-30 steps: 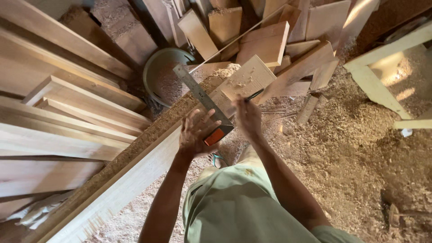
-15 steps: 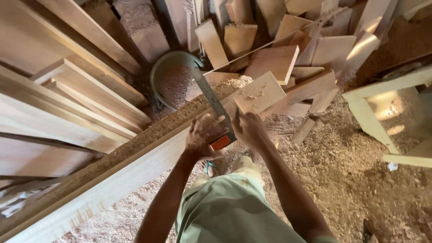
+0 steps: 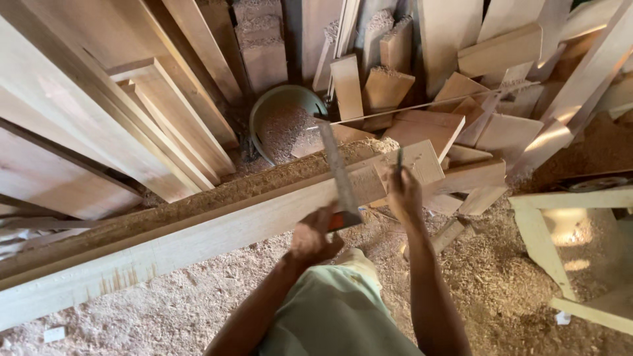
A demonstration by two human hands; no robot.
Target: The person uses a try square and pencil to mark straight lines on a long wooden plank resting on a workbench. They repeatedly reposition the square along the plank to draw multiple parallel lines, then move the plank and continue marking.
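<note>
A try square [image 3: 337, 175] is being pressed across the long plank [image 3: 198, 240] by the gripping left hand [image 3: 313, 237]; a pencil [image 3: 399, 160] is being pinched by the right hand [image 3: 403, 194] against the blade, near the plank's far end.

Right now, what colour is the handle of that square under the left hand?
Orange-red, on the square's handle beside the left hand; head view.

My left hand [image 3: 313, 238] grips the orange handle of a try square [image 3: 339, 178], whose metal blade lies flat across a long wooden beam [image 3: 217, 227]. My right hand [image 3: 403, 194] holds a pencil [image 3: 399, 159] with its tip on the beam, just beside the blade. Sawdust [image 3: 501, 277] covers the floor. Behind the beam sit a round green basin [image 3: 283, 118] holding sawdust, leaning planks [image 3: 132, 118] and stacked wood offcuts [image 3: 475, 79].
</note>
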